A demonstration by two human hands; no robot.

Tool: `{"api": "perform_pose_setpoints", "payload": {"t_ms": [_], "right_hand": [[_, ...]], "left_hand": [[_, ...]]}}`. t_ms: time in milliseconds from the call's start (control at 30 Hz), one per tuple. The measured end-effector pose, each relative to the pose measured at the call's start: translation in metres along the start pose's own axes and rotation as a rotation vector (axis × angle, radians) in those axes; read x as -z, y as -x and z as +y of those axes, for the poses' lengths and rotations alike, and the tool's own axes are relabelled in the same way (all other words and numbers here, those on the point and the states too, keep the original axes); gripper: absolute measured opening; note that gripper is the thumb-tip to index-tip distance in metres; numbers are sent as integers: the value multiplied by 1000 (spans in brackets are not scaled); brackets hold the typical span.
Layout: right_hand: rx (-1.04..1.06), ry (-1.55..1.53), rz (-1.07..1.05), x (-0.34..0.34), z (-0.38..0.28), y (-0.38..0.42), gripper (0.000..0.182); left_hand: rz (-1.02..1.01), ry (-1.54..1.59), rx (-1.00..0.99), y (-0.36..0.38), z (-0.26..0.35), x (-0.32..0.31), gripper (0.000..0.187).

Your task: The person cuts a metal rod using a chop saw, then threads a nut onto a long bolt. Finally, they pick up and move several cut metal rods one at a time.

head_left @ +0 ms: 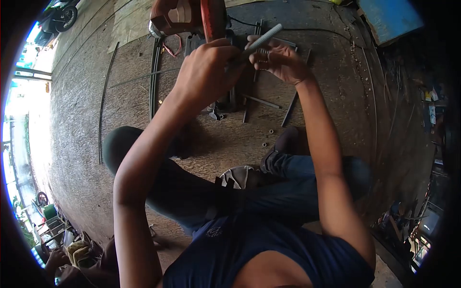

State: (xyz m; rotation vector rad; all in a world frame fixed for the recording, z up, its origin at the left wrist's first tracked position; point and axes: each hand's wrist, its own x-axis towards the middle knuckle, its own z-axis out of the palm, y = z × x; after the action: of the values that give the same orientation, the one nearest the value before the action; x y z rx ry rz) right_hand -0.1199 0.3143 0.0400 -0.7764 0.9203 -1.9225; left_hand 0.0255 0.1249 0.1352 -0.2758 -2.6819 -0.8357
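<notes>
A threaded metal rod point(264, 39) slants up and to the right between my two hands. My left hand point(210, 60) is closed around something dark near the rod's lower end, seen from the back of the hand. My right hand point(277, 61) is beside the rod with its palm turned up and its fingers bent and apart; whether the fingertips touch the rod is not clear. Just beyond my left hand stands a red power tool point(177, 17) with a dark base, partly hidden by my hand and forearm.
Metal bars point(153, 77) and a short rod point(261, 101) lie on the floor around the machine. Small nuts point(271, 131) are near my foot. A blue box point(391, 19) stands at upper right. Another person point(72, 273) is at lower left.
</notes>
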Motion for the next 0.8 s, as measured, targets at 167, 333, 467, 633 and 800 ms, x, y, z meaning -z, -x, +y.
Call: {"api": "perform_pose_setpoints", "payload": {"t_ms": [167, 333, 467, 633, 800], "right_hand": [[177, 26, 149, -42, -11, -8, 21], [249, -209, 300, -56, -23, -12, 14], [344, -410, 372, -58, -43, -11, 15], [418, -561, 389, -63, -54, -3, 18], [469, -500, 484, -71, -57, -1, 18]], "left_hand": [[30, -77, -56, -2, 3, 11, 19], [418, 24, -153, -11, 8, 31, 23], [655, 1148, 103, -19, 6, 47, 61], [461, 1802, 334, -5, 3, 47, 95], [421, 1912, 327, -3, 9, 50, 91]]}}
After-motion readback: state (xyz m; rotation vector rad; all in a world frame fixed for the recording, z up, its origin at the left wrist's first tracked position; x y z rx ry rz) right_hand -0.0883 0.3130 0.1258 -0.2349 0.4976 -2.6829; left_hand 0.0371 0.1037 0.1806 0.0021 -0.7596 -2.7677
